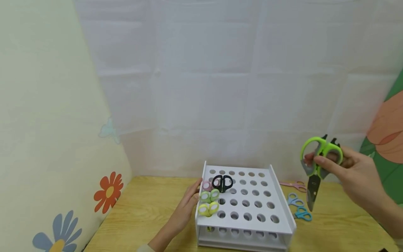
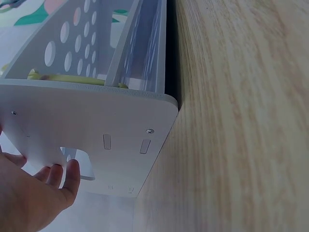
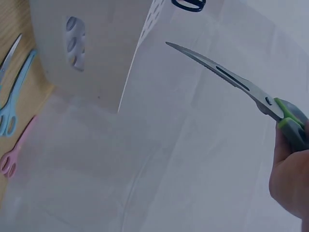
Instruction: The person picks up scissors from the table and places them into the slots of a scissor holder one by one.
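Observation:
My right hand (image 1: pixel 359 171) holds kitchen scissors (image 1: pixel 315 196) by their lime-green and grey handles, up in the air to the right of a white rack (image 1: pixel 252 225). Their blades point downward. In the right wrist view the scissors (image 3: pixel 231 79) show a serrated blade edge. Against the rack's left side panel (image 2: pixel 72 116) lies my left hand (image 1: pixel 184 206), with fingertips beside the oval cutout in the left wrist view. Yellow scissors (image 1: pixel 209 209), green scissors (image 1: pixel 210 196), pink scissors (image 1: pixel 207 186) and black scissors (image 1: pixel 222 183) stand in the rack's holes, handles up.
On the wooden table (image 1: pixel 151 196), right of the rack, lie pink scissors (image 1: pixel 297 186), light-blue scissors (image 1: pixel 295 200) and teal scissors (image 1: pixel 303 214). Behind hangs a creased white sheet (image 1: pixel 214 98). A wall with painted flowers (image 1: pixel 109 192) rises at the left.

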The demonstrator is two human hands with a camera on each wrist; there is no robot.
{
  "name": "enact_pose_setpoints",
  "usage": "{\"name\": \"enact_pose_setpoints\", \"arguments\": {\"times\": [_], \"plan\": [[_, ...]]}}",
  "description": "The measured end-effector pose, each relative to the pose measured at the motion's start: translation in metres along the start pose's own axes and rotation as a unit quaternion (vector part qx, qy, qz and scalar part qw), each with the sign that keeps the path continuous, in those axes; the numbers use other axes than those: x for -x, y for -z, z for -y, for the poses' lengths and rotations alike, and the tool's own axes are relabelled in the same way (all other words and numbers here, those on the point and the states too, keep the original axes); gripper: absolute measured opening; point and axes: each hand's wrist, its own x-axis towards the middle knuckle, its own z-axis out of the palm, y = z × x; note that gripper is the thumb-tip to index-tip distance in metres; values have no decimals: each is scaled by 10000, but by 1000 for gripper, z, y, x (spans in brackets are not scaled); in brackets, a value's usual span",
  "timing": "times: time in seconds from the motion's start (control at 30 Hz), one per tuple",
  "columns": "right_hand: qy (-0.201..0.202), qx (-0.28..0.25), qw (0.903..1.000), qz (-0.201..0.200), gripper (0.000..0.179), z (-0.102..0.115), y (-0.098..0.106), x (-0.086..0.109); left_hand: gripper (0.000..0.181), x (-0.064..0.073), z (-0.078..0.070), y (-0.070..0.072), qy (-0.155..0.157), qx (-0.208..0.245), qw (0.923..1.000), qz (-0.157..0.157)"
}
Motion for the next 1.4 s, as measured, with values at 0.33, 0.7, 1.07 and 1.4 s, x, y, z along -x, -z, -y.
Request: {"name": "enact_pose_setpoints", "arguments": {"times": [0.33, 0.7, 1.07, 1.4], "plan": [[-221, -1048, 9940, 215, 28, 15, -39, -21, 51, 0, 2, 1, -120, -44, 9999, 85], [-740, -3530, 9301, 693, 36, 9, -95, -45, 51, 1, 0, 1, -120, -8, 9999, 119], [-949, -3591, 9254, 756, 35, -2, -127, -51, 51, -1, 3, 2, -95, -35, 9998, 179], [-1311, -2408, 9573, 919, 42, -13, -141, -40, 51, -1, 2, 2, -64, -73, 9998, 189]]}}
